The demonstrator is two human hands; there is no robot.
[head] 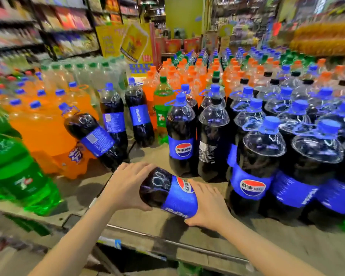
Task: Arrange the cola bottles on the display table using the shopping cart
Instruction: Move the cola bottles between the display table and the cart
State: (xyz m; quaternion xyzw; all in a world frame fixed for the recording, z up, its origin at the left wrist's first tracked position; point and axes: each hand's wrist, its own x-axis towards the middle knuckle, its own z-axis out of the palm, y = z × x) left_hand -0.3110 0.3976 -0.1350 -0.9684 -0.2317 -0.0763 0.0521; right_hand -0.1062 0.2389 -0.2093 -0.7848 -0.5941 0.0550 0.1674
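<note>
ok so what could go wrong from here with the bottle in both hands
The cola bottle is held tilted in the left hand and right hand, near the table edge; a slip could drop it off the front. Behind it, a leaning cola bottle rests against the orange soda pack; a bump might topple it.

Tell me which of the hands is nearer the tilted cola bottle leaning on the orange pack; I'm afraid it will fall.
Left. The left hand is just below the tilted cola bottle; the right hand is farther right, across the held bottle.
</note>
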